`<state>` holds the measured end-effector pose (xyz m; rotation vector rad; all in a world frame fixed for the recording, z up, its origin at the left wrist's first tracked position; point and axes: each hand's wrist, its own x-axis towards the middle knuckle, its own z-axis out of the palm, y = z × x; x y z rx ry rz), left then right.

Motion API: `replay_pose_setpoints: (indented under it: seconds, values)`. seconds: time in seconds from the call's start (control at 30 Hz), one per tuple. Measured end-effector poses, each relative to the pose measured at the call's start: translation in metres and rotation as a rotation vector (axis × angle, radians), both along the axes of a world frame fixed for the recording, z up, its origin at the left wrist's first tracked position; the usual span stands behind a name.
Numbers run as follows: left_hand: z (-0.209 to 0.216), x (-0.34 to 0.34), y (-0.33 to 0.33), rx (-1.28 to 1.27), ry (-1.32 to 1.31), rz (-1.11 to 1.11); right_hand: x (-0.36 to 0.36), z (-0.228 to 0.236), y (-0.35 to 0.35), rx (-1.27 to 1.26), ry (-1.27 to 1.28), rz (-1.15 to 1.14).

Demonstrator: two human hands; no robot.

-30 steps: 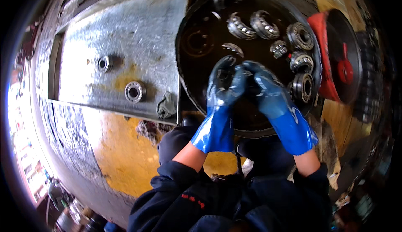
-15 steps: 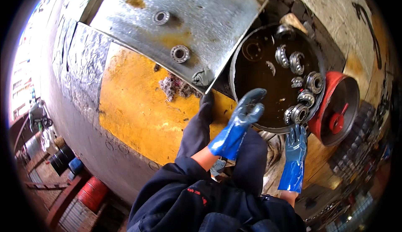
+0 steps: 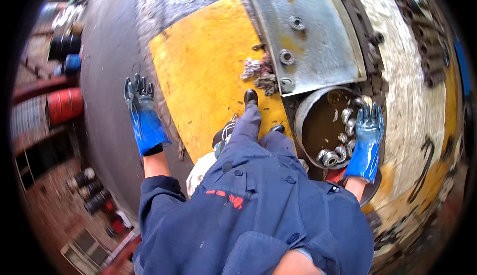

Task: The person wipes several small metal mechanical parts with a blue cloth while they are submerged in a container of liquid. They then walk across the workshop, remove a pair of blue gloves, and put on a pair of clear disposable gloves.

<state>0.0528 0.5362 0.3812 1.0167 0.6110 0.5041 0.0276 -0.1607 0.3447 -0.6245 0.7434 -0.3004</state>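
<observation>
My left hand [image 3: 141, 107], in a blue rubber glove, is held out over the dark floor at left with its fingers spread, holding nothing. My right hand [image 3: 370, 126], gloved alike, is open with its palm showing and covers part of the right rim of a round metal tub [image 3: 300, 121]. Brown liquid fills the tub, and several roller bearings [image 3: 330, 158] lie along its right and near side. Beyond it, a shallow metal tray [image 3: 325, 41] carries a far bearing [image 3: 296, 23], a nearer bearing [image 3: 286, 56] and a grey cloth [image 3: 286, 84] at its near corner.
A yellow floor plate [image 3: 208, 61] spreads ahead of my legs, with grimy rags [image 3: 267, 82] beside the tray. Part of a red container [image 3: 336, 175] shows below the tub. A red drum [image 3: 65, 106] and a black drum [image 3: 63, 48] are at far left.
My left hand has swung from beside the tub far out to the left. My right hand has come up from below the tub to its right side. The whole view has turned.
</observation>
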Motion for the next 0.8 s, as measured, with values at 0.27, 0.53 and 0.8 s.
replay_pose_setpoints:
  seconds: [0.27,0.53,0.8]
  values:
    - [0.036,-0.112,0.127,-0.244,-0.193,0.630,0.193,0.051,0.182,0.164,-0.161,0.486]
    - [0.043,-0.201,0.232,-0.413,-0.536,1.022,0.325,0.078,0.401,0.097,-0.143,0.766]
    - [0.042,-0.342,0.254,-0.252,-0.670,1.480,0.361,0.073,0.713,0.106,0.010,1.217]
